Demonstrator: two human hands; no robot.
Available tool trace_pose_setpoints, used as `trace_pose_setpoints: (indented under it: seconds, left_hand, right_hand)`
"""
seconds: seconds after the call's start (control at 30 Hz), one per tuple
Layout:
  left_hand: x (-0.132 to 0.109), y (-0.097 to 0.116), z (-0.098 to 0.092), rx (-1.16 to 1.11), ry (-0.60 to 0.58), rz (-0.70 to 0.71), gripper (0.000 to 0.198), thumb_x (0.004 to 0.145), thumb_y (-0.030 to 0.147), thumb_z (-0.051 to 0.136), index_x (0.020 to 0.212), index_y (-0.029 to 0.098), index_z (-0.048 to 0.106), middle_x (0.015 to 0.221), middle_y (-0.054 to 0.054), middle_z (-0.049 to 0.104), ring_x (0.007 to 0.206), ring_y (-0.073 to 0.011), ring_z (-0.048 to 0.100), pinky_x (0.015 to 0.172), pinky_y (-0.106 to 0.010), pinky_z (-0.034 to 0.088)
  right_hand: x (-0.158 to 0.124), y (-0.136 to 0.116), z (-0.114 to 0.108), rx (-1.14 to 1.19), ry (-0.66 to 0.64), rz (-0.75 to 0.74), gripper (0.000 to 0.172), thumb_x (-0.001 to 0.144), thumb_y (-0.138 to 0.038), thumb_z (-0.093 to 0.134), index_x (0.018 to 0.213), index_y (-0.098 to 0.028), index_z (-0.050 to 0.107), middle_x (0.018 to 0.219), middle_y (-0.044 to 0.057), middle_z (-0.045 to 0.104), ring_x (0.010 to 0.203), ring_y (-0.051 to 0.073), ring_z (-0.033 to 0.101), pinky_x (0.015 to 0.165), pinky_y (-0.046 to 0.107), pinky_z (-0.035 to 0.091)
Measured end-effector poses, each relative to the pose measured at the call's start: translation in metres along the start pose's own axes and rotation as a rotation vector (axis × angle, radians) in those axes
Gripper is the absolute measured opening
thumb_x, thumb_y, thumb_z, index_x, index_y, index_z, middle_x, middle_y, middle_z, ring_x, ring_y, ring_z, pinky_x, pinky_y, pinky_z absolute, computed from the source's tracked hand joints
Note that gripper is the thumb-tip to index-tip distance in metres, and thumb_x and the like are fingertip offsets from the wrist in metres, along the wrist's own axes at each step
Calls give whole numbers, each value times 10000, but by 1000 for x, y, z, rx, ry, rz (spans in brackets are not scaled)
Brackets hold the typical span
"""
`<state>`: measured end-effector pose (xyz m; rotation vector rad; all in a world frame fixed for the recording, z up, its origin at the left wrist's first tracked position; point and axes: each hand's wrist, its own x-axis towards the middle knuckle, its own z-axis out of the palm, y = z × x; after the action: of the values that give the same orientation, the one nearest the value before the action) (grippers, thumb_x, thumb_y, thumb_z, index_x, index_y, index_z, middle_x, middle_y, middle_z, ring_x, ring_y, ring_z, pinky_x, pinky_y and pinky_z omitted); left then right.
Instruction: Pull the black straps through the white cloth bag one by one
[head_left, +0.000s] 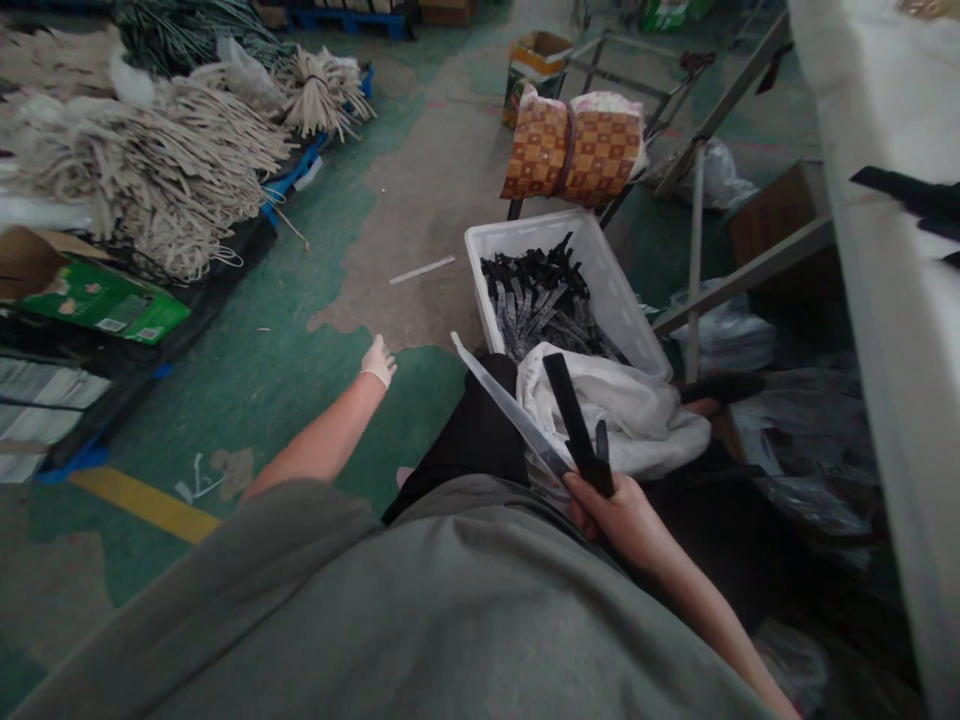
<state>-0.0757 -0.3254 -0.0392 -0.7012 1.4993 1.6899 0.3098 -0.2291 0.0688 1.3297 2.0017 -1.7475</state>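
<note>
My left hand [379, 362], in a pale glove, is stretched out over the green floor at the left. Its fingers are slightly apart and nothing shows in them. My right hand [606, 508] is closed around black strips [570, 410] that stick up from the grip. A long translucent strip [510, 405] runs from the same hand up and to the left; its lower end is hidden at the fingers. Just beyond lies a white cloth sack [630, 410], against the near end of a white plastic bin [611, 260] with many black strips [536, 300] inside.
A rolled checked mat [574, 145] rests on a metal frame beyond the bin. Along the right runs a white-covered table [862, 300] with black pieces on it. Bundles of beige cord [165, 160] and a green box [112, 300] lie at the left. A thin pale strip [421, 270] is on the floor.
</note>
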Motion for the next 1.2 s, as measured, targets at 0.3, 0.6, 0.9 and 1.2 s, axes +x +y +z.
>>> trace_pose_setpoints:
  seconds: [0.3,0.6,0.9,1.2]
  left_hand:
    - [-102,-97,19,410,-591,-490,473,796,576,654,949,130,701,929,-143,725,788,-216,702,643,-276,557]
    - [-119,-135,70,139,-634,19,326,699,415,800,874,149,728,846,-70,715,747,-165,666,701,-273,528]
    - [-150,-153,69,326,-796,54,400,659,506,802,768,131,716,752,-86,700,671,-177,635,694,-308,498]
    - [-138,-149,81,218,-716,101,380,588,393,866,814,128,714,826,-65,705,733,-154,637,699,-267,482]
  right_hand:
    - [6,6,12,106,-103,12,462,812,-603,553,664,-168,592,533,6,576,456,109,507,475,237,401]
    - [10,5,14,130,23,0,471,835,-592,520,791,-148,669,646,53,678,575,177,631,572,278,484]
    - [32,-5,11,18,234,-205,389,880,-530,474,708,-196,574,572,22,644,494,159,611,523,251,467]
    - [38,7,17,53,266,-184,404,874,-548,480,742,-186,602,565,17,640,471,150,593,495,245,454]
